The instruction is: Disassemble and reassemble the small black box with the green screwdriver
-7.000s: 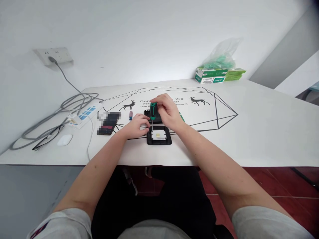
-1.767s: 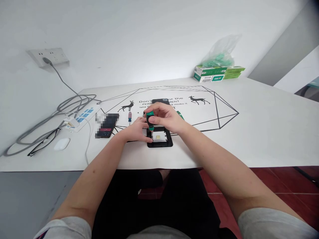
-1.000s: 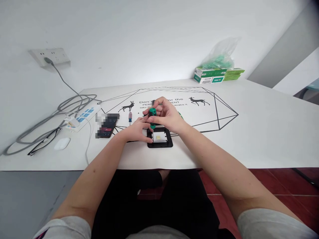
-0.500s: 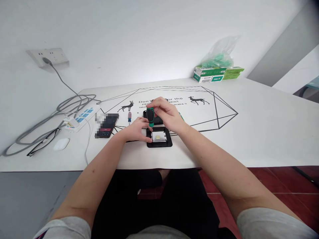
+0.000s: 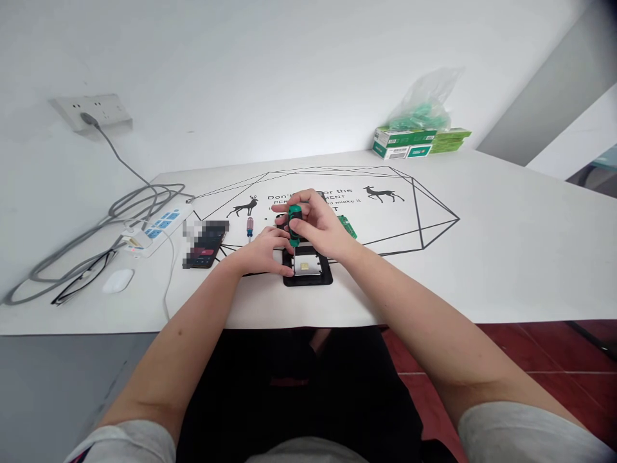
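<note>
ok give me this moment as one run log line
right hand: grips green-and-black screwdriver, shaft down | left hand: at left edge of black frame | nearby: second screwdriver, phone, green board

In the centre, my right grip [image 5: 315,225] has a green-and-black screwdriver [image 5: 294,226]; below it I see a black frame [image 5: 311,281], silvery plate [image 5: 314,262] and yellowish square [image 5: 304,266]. My white table [image 5: 520,257] is patterned with black deer [image 5: 384,194], lettering [image 5: 345,191] and angular lines [image 5: 417,212]. At upper right, boxes [image 5: 409,137] are green and white; at lower right, my sleeve [image 5: 506,418] is pale grey, the floor [image 5: 434,399] red.
</note>
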### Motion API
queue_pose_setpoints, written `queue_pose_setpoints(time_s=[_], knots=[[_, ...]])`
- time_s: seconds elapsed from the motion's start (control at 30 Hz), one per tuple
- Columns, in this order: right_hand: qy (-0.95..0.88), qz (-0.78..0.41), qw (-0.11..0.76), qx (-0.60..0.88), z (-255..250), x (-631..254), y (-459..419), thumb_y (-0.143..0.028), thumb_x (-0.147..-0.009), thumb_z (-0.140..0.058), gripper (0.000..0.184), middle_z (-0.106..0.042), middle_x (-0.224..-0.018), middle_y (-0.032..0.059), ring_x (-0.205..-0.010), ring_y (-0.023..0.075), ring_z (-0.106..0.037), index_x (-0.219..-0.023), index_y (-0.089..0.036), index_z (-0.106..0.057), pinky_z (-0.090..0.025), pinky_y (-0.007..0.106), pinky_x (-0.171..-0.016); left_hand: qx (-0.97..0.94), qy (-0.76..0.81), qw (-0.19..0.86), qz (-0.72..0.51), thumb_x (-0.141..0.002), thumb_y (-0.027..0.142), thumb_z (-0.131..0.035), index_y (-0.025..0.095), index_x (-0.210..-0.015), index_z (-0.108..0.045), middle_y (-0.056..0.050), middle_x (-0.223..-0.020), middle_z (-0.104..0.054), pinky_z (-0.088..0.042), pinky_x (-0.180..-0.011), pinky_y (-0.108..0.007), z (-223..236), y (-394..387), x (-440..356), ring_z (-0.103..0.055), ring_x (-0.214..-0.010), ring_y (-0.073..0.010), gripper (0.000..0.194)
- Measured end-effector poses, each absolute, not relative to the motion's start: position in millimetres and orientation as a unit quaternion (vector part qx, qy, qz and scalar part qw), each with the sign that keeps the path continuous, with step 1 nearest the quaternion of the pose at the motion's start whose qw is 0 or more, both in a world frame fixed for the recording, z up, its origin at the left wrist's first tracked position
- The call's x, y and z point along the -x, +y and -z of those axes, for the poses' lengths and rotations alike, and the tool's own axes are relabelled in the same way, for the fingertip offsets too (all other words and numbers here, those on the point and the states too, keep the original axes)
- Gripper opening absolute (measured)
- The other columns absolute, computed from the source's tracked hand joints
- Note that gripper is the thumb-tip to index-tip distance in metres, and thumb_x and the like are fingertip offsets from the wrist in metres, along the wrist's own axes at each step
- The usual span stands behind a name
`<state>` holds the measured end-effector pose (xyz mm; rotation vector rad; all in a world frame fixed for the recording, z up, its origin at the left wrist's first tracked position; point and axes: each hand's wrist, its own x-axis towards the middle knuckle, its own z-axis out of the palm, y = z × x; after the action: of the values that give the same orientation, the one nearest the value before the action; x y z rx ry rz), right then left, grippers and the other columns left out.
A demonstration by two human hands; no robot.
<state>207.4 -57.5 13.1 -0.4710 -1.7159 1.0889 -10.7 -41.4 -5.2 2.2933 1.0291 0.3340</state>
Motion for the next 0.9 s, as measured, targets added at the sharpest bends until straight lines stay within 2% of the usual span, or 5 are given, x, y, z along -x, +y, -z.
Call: queue_pose_setpoints(time_s=[0.13,0.27,0.47,0.63,0.9], knots=[[-0.755,-0.323,0.529,0.217,-11.8,-210.2,-51.8,-0.018,-0.098,-0.051,0.033,-0.067,-0.142,0.0081,-0.128,0.0261,-0.067,-0.125,-0.029,-0.066,-0.062,0.051,-0.103,-0.857,0.407,0.294,-0.112,-0.07,0.055,-0.097,0.03,-0.11,-0.082,-0.009,-0.156,-0.057,-0.039,-0.132,-0.061,3.3,-42.8,11.1,-0.037,-0.158,-0.0412,0.049],[-0.762,-0.228,0.567,0.216,-9.8,-211.4,-44.6,-0.012,-0.096,-0.049,0.038,-0.068,-0.12,0.0074,-0.118,0.0245,-0.065,-0.119,-0.028,-0.074,-0.06,0.049,-0.101,-0.855,0.412,0.295,-0.108,-0.069,0.055,-0.097,0.03,-0.111,-0.081,-0.009,-0.158,-0.056,-0.037,-0.134,-0.06,2.8,-43.6,11.7,-0.035,-0.16,-0.0401,0.051],[-0.715,-0.347,0.569,0.213,-10.9,-210.1,-46.7,-0.032,-0.1,-0.065,0.014,-0.074,-0.106,0.0034,-0.091,0.0177,-0.071,-0.112,-0.026,-0.07,-0.063,0.039,-0.084,-0.855,0.412,0.295,-0.109,-0.068,0.053,-0.097,0.03,-0.111,-0.081,-0.009,-0.152,-0.059,-0.036,-0.134,-0.06,1.5,-44.3,10.2,-0.037,-0.159,-0.0413,0.051],[-0.682,-0.458,0.525,0.224,-15.6,-207.9,-56.9,-0.041,-0.078,-0.094,0.054,-0.081,-0.111,0.0036,-0.098,0.021,-0.078,-0.112,-0.029,-0.054,-0.066,0.039,-0.085,-0.848,0.412,0.311,-0.122,-0.069,0.049,-0.098,0.029,-0.11,-0.082,-0.01,-0.157,-0.053,-0.043,-0.13,-0.059,3.2,-43.6,9.7,-0.042,-0.156,-0.0417,0.048],[-0.704,-0.429,0.522,0.217,-10.8,-210.3,-52.4,-0.034,-0.097,-0.067,0.028,-0.074,-0.126,0.0069,-0.106,0.0213,-0.076,-0.123,-0.029,-0.057,-0.066,0.044,-0.092,-0.87,0.382,0.286,-0.121,-0.071,0.052,-0.097,0.03,-0.109,-0.081,-0.009,-0.148,-0.061,-0.037,-0.132,-0.061,9.2,-37.9,13.0,-0.038,-0.156,-0.0403,0.047]])
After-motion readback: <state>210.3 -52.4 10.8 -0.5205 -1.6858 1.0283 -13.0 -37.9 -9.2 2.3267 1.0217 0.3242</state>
